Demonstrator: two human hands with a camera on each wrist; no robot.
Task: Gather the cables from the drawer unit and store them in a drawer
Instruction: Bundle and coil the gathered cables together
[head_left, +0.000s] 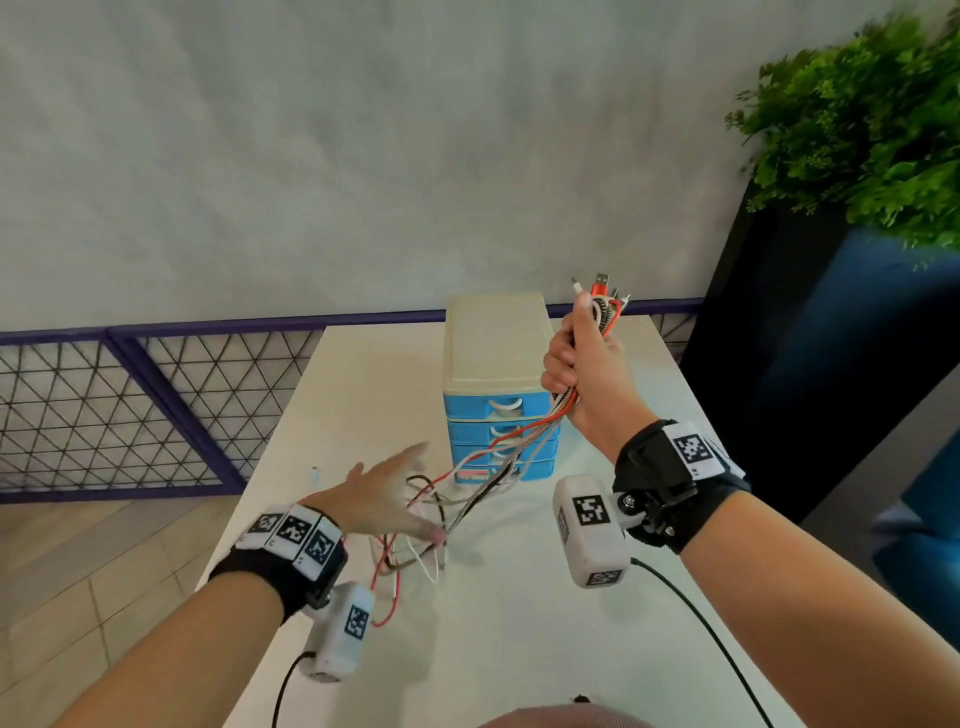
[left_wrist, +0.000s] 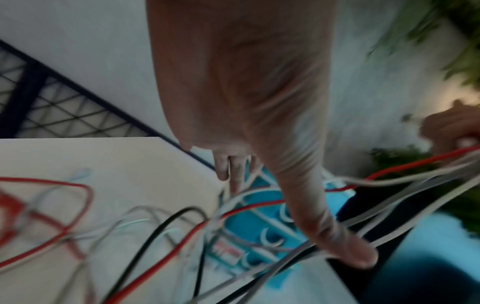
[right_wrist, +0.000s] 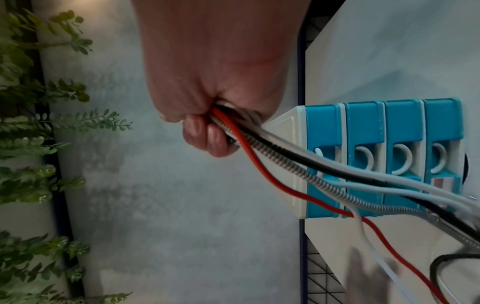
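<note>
A small drawer unit (head_left: 497, 364) with a cream top and several blue drawers stands at the back of the white table (head_left: 519, 634); in the right wrist view its drawers (right_wrist: 376, 127) look pushed in. My right hand (head_left: 579, 364) is raised beside the unit and grips a bundle of cables (head_left: 524, 441), with the plugs (head_left: 602, 291) sticking up above the fist. Red, white, black and braided strands trail down to a loose tangle (head_left: 415, 551) on the table. My left hand (head_left: 402, 491) hovers over that tangle with fingers spread, its thumb (left_wrist: 337, 236) touching the strands.
A single white plug (head_left: 315, 474) lies near the table's left edge. A purple mesh railing (head_left: 130, 405) runs behind and to the left. A green plant (head_left: 857, 130) in a dark planter (head_left: 769, 374) stands at the right. Grey wall behind.
</note>
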